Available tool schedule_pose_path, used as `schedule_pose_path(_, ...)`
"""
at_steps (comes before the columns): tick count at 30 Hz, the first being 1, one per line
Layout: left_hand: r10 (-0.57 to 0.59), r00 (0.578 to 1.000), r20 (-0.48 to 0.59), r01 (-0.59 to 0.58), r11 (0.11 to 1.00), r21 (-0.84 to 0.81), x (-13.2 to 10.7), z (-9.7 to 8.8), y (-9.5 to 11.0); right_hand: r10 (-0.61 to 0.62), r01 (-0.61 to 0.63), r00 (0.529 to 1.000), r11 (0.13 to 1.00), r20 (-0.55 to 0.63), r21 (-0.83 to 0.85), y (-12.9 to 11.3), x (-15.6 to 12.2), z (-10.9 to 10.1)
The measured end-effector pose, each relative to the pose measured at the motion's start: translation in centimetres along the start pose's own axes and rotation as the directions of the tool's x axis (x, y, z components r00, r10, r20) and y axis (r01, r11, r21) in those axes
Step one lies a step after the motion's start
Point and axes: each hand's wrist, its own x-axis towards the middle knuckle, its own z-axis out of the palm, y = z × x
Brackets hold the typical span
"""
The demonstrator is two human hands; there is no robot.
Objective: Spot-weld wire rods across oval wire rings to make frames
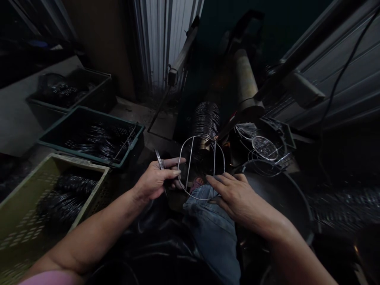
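1. The left hand [156, 181] was half closed, and a few short wire pieces [159, 161] were pinched between its thumb and forefinger, while the other fingers were stretched forward.
2. The right hand [234, 194] was spread, with its fingertips [211, 179] laid against the lower edge of a loop-shaped wire frame [178, 166].
3. The frame was held between the hands, tilted slightly above the jeans [208, 221] on the lap, with thin upright wires crossing it.
4. The step in hand was judged to be the fitting of short wires into the frame. The next move appeared to call for a piece to be brought up to the frame while it was kept steady. How the wires were joined could not be told.
5. Just beyond the frame, a coil of wire [206, 122] was seen, with a tangle of other wire frames [261, 144] to its right.
6. To the left, coiled wire was held in a pale green crate [59, 159], a teal crate [113, 116] and a dark crate [89, 73].
7. Further back, a corrugated door [160, 39] was seen.
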Motion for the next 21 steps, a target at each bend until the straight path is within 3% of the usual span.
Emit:
schedule_pose_path(9,0.014,1.0,0.0,-0.014,1.0,-0.027,-0.4,0.2,-0.2,0.015,-0.014,0.999,0.999,0.03,-0.045,-0.4,0.1,-0.4)
schedule_pose_path(21,0.015,1.0,-0.025,-0.016,0.998,-0.053,-0.5,1.3,0.4,-0.016,0.016,0.999,1.0,0.038,-0.013,1.0,0.0,-0.9)
